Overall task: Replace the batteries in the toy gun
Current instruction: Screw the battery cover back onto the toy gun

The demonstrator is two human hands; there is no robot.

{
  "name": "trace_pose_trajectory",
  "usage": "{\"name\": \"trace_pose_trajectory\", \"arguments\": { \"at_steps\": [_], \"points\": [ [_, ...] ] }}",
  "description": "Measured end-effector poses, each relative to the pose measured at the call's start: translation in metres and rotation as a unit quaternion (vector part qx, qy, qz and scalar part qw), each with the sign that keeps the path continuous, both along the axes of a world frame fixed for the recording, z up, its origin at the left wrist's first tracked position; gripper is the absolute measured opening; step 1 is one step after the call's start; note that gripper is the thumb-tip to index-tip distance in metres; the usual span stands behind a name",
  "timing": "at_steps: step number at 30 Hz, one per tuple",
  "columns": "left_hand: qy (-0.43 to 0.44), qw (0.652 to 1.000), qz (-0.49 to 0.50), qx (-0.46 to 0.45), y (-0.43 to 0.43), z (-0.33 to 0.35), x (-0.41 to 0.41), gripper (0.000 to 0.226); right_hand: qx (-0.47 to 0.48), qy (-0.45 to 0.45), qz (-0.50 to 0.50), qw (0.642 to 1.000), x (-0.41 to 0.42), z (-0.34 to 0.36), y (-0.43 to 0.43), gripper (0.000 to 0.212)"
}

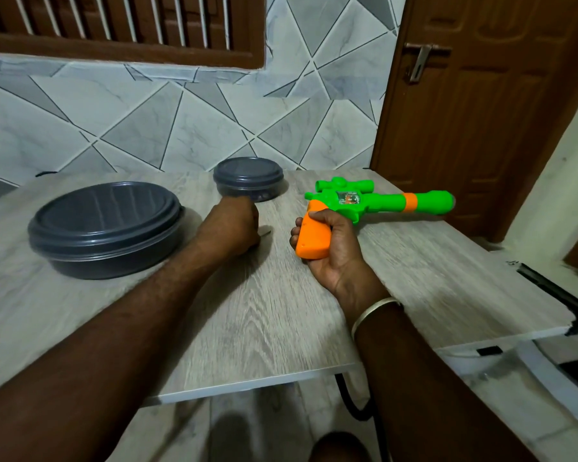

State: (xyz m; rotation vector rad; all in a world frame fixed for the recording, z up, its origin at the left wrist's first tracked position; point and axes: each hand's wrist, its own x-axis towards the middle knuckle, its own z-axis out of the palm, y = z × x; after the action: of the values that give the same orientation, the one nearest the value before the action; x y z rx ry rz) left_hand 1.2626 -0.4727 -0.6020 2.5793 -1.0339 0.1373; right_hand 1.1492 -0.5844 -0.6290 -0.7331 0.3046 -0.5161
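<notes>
Head view: right hand (335,250) grips the toy gun (386,201); left hand (229,228) curls (contents hidden, cannot tell).

Bare forearms, with a plain silver bangle (373,311) round the right wrist

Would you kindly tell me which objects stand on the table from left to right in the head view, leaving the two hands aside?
large lidded container → small lidded container → toy gun
</notes>
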Motion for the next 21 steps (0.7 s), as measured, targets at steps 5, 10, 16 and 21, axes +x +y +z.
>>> {"name": "trace_pose_trajectory", "arguments": {
  "at_steps": [5, 10, 16, 21],
  "points": [
    [0.017, 1.0, -0.001, -0.024, -0.001, -0.001, 0.004, 0.015, -0.002, 0.004, 0.0, 1.0, -0.001, 0.001, 0.001, 0.013],
    [-0.062, 0.969, -0.017, -0.238, -0.001, 0.005, 0.008, 0.014, -0.023, 0.018, 0.013, 0.999, -0.004, 0.005, 0.005, 0.009],
    [0.194, 0.898, -0.098, -0.382, -0.014, 0.003, 0.018, 0.049, -0.089, 0.037, 0.081, 0.992, -0.012, 0.01, 0.007, 0.012],
    [0.344, 0.833, -0.125, -0.415, -0.031, 0.024, 0.013, 0.057, -0.151, 0.077, 0.19, 0.967, -0.038, 0.022, -0.002, 0.02]
  ]
}}
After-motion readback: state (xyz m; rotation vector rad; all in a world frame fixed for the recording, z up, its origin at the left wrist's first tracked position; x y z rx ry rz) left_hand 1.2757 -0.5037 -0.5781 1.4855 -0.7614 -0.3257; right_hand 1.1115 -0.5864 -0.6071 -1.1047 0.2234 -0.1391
